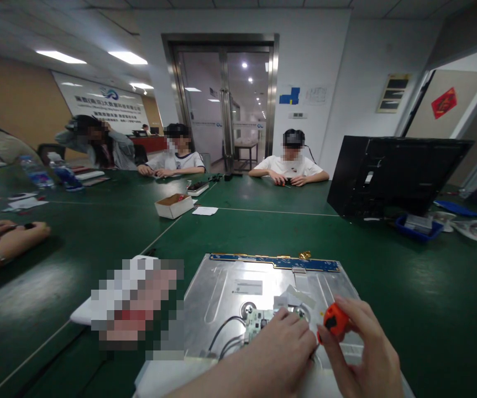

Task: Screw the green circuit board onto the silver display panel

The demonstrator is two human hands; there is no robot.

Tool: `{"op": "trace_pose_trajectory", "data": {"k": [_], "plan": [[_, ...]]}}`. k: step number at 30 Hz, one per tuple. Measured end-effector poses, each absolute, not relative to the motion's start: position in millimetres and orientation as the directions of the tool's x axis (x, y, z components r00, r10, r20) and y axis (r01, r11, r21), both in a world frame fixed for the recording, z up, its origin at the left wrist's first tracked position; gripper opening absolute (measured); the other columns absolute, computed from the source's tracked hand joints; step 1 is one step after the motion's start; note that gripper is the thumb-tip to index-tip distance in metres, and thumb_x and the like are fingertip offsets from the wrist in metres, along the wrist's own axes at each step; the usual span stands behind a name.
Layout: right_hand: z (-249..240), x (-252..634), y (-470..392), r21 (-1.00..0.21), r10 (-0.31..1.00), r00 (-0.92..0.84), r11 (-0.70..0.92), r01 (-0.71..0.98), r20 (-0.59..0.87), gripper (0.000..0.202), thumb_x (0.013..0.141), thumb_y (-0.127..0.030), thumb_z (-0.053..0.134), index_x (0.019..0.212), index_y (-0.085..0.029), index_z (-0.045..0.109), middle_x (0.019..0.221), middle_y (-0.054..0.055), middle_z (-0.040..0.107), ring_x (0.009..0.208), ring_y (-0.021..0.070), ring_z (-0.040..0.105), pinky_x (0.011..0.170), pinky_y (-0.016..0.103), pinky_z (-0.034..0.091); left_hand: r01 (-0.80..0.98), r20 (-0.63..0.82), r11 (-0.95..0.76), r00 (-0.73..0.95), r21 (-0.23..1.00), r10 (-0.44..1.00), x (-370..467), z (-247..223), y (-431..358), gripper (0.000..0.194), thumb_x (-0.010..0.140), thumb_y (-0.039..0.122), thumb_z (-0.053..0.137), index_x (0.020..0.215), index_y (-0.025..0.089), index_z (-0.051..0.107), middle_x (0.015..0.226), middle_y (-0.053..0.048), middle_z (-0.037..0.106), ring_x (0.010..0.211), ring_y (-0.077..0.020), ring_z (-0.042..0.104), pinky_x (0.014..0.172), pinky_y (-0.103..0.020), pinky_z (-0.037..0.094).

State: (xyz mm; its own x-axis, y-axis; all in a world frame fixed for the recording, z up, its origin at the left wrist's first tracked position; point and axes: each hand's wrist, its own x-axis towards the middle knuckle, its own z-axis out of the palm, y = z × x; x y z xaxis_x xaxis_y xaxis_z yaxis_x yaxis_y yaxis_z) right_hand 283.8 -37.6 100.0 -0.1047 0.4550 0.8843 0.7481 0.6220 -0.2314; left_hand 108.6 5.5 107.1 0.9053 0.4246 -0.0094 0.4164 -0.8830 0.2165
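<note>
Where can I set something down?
The green table looks bare right of the metal panel, this side of the blue tray, and between panel and white card. Crowded: the panel itself, with left hand at the circuit board and right hand holding an orange tool.

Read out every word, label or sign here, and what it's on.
"(南京)大数据科技有限公司" on the wall sign; opening characters and smaller lines too blurred.
Red diamond: too blurred.
Label on the metal panel: too small.
Lettering on the glass doors: too small.
Bottle labels: blurred.
</note>
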Motion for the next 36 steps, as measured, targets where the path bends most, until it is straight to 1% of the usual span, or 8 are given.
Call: {"op": "trace_pose_trajectory", "data": {"k": [5, 10, 15, 21, 25, 29, 33, 36], "plan": [[101, 283, -40, -0.257, 0.511, -0.107, 0.59, 0.765, 0.853, 0.05, 0.099, -0.023, 0.054, 0.148, -0.02, 0.042, 0.105, 0.011, 0.071, 0.061, 0.0135, 0.068, 0.053, 0.024, 0.06, 0.43, 0.024, -0.873, 0.894, 0.229, 0.447, 110, 106, 4, 0.038, 0.086, 0.03, 0.069, 0.118, 0.013, 0.057, 0.118, -0.012, 0.065, 0.104, -0.0282, 0.06, 0.1, -0.044, 0.043], [103, 282, -41, -0.25, 0.538, -0.114, 0.555, 0.794, 0.835, 0.057, 0.103, -0.028, 0.046, 0.157, -0.021, 0.029, 0.111, 0.014, 0.074, 0.067, 0.0166, 0.074, 0.056, 0.025, 0.062, 0.448, 0.059, -0.867, 0.881, 0.217, 0.47, 112, 101, 3, 0.031, 0.093, 0.028, 0.061, 0.12, 0.014, 0.058, 0.113, -0.011, 0.066, 0.101, -0.0272, 0.061, 0.097, -0.042, 0.045], [103, 282, -42, -0.249, 0.541, -0.105, 0.54, 0.804, 0.834, 0.058, 0.104, -0.03, 0.044, 0.159, -0.023, 0.026, 0.109, 0.012, 0.076, 0.071, 0.0182, 0.075, 0.057, 0.025, 0.063, 0.421, 0.082, -0.884, 0.893, 0.202, 0.443, 112, 96, 5, 0.039, 0.093, 0.033, 0.062, 0.126, 0.013, 0.055, 0.114, -0.012, 0.066, 0.101, -0.0279, 0.061, 0.097, -0.043, 0.045], [102, 283, -44, -0.236, 0.538, -0.095, 0.513, 0.826, 0.837, 0.057, 0.104, -0.034, 0.044, 0.158, -0.023, 0.028, 0.105, 0.012, 0.076, 0.065, 0.0185, 0.073, 0.053, 0.027, 0.062, 0.444, 0.05, -0.868, 0.884, 0.221, 0.465, 113, 100, 4, 0.027, 0.097, 0.025, 0.053, 0.121, 0.013, 0.057, 0.116, -0.011, 0.066, 0.102, -0.0267, 0.061, 0.097, -0.043, 0.046], [101, 282, -44, -0.248, 0.547, -0.074, 0.492, 0.835, 0.834, 0.055, 0.104, -0.034, 0.044, 0.157, -0.023, 0.029, 0.099, 0.01, 0.076, 0.063, 0.0186, 0.072, 0.053, 0.028, 0.061, 0.449, 0.044, -0.864, 0.882, 0.23, 0.47, 112, 102, 3, 0.03, 0.095, 0.025, 0.056, 0.123, 0.014, 0.056, 0.115, -0.011, 0.066, 0.102, -0.0272, 0.061, 0.098, -0.043, 0.044], [104, 282, -42, -0.268, 0.554, -0.118, 0.565, 0.78, 0.824, 0.051, 0.103, -0.029, 0.046, 0.152, -0.02, 0.036, 0.1, 0.011, 0.075, 0.063, 0.0169, 0.071, 0.053, 0.025, 0.06, 0.441, 0.036, -0.869, 0.888, 0.223, 0.459, 111, 103, 4, 0.03, 0.093, 0.028, 0.058, 0.119, 0.014, 0.057, 0.114, -0.011, 0.066, 0.101, -0.027, 0.06, 0.099, -0.043, 0.043], [104, 284, -41, -0.285, 0.557, -0.125, 0.59, 0.755, 0.821, 0.049, 0.102, -0.026, 0.048, 0.149, -0.018, 0.038, 0.097, 0.009, 0.073, 0.059, 0.0155, 0.068, 0.052, 0.025, 0.059, 0.418, 0.043, -0.882, 0.899, 0.219, 0.436, 110, 100, 6, 0.041, 0.085, 0.034, 0.069, 0.118, 0.013, 0.056, 0.114, -0.012, 0.065, 0.101, -0.0273, 0.06, 0.1, -0.043, 0.043], [101, 285, -40, -0.261, 0.538, -0.138, 0.598, 0.758, 0.831, 0.05, 0.1, -0.024, 0.05, 0.148, -0.018, 0.039, 0.098, 0.01, 0.072, 0.064, 0.0171, 0.07, 0.053, 0.025, 0.06, 0.413, 0.064, -0.885, 0.898, 0.214, 0.435, 109, 97, 7, 0.036, 0.088, 0.034, 0.065, 0.116, 0.014, 0.056, 0.114, -0.011, 0.065, 0.101, -0.0269, 0.061, 0.101, -0.044, 0.042]]}}
